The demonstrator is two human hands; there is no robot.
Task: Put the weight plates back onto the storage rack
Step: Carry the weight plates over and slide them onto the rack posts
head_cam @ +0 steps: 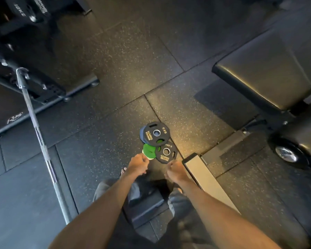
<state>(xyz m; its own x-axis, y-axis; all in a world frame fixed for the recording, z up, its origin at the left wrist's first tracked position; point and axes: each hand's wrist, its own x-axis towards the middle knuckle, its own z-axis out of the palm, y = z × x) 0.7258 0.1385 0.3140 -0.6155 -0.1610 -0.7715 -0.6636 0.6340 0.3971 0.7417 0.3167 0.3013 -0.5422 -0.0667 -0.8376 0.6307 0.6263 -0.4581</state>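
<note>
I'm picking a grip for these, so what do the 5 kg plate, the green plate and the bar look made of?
5 kg plate: looks rubber or urethane coated, matte black with moulded lettering, shiny metal ring at the hole. Green plate: smooth coloured coating, probably rubber or plastic; hard to tell. Bar: bare steel, reflective grey, with duller bands that may be knurling.

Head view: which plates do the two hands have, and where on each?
The left hand pinches the near rim of the green plate. The right hand closes on the near edge of the 2.5 kg plate. The 5 kg plate lies unheld.
</note>
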